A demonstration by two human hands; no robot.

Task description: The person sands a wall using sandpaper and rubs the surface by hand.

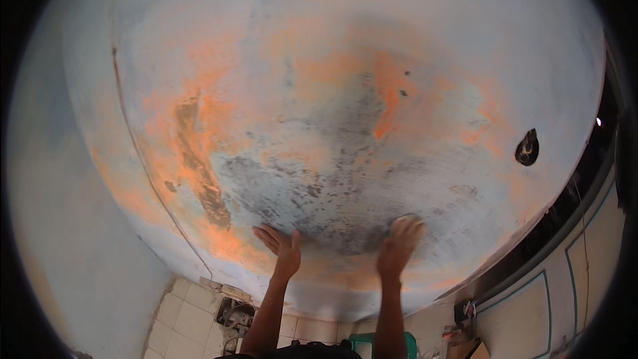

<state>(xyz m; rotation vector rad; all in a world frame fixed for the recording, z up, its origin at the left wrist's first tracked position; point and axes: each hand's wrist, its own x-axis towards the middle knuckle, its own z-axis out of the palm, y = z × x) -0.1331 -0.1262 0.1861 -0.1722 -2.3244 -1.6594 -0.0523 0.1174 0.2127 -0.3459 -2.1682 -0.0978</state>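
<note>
A wall point(324, 124) with worn white and orange paint and dark grey patches fills most of the view before me. My left hand point(283, 249) is raised at its lower middle, palm toward the wall, thumb apart from the fingers, holding nothing. It seems to rest on the surface. Farther right, my right hand point(401, 244) is pressed to the wall and blurred. Under its fingers shows the pale edge of a thin flat pad point(409, 216), mostly hidden by the hand. The grey, scuffed area lies between and above both hands.
A cable point(142, 162) runs down the wall at left to a power strip point(224, 289). A dark wall fitting point(527, 147) sits at right. Below are a tiled floor point(174, 314), a green plastic stool point(409, 345), a cardboard box point(468, 350) and a panelled door point(518, 314).
</note>
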